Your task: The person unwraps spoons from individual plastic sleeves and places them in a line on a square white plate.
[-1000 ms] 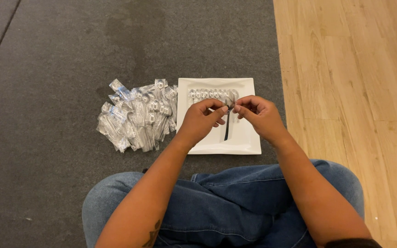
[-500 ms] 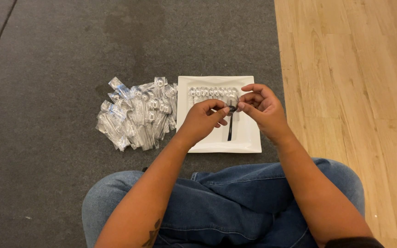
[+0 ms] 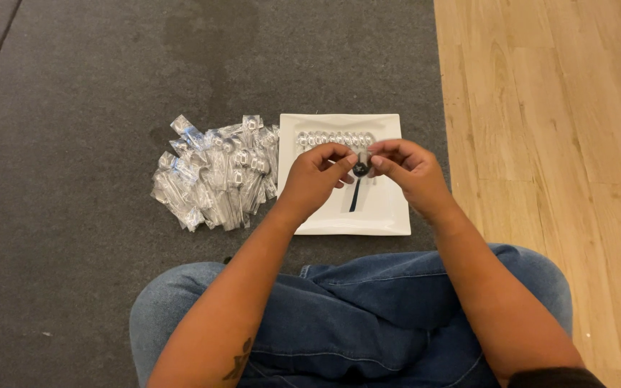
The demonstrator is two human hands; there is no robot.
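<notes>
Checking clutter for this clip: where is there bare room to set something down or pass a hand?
Bare carpet lies left of and beyond the packet pile, and wood floor right of the tray. The tray's near right corner is bare. Crowded: the tray's far edge, with a row of small pieces, and its middle, where both hands meet.

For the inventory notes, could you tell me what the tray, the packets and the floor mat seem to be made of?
Tray: likely glazed ceramic or plastic; white, smooth, raised rim.
Packets: clear plastic film; glossy and crinkled.
Mat: grey carpet or felt; matte, fine texture.
</notes>
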